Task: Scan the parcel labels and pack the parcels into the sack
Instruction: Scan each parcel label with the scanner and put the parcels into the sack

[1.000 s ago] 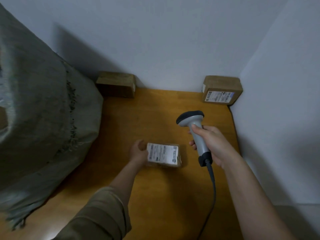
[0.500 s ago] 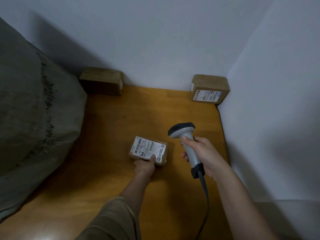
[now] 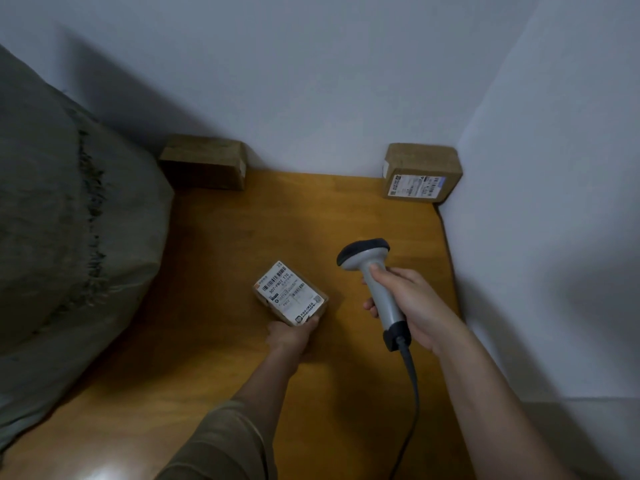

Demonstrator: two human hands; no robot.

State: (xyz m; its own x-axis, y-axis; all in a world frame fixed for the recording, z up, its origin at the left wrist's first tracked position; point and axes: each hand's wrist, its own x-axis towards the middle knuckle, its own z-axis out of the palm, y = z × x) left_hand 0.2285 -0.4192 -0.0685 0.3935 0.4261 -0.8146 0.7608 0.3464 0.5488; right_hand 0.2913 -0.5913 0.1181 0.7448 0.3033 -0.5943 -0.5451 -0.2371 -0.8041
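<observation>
Cardboard is what the small parcel (image 3: 290,293) is made of, and it has a white label on top. A second ago the label lay flat across, with the left hand (image 3: 290,336) at its left end. Now the parcel has turned, so the label points away at a slant, and the hand holds it by the near end. The thumb lies on the label's near corner; I cannot see the other fingers under the box. The parcel sits near the middle of the wooden table (image 3: 214,341), maybe a little lifted; I cannot tell.

The right hand (image 3: 407,304) has its fingers curled tight around the grey handle of the barcode scanner (image 3: 375,282). The scanner's dark head is just beside the parcel, up and to the right, not over the label yet.

I think the turn was to line the barcode up for the scan. The green sack (image 3: 62,237) waits on the left. Two more parcels wait at the wall: a plain box (image 3: 204,161) and a labelled box (image 3: 420,173).
</observation>
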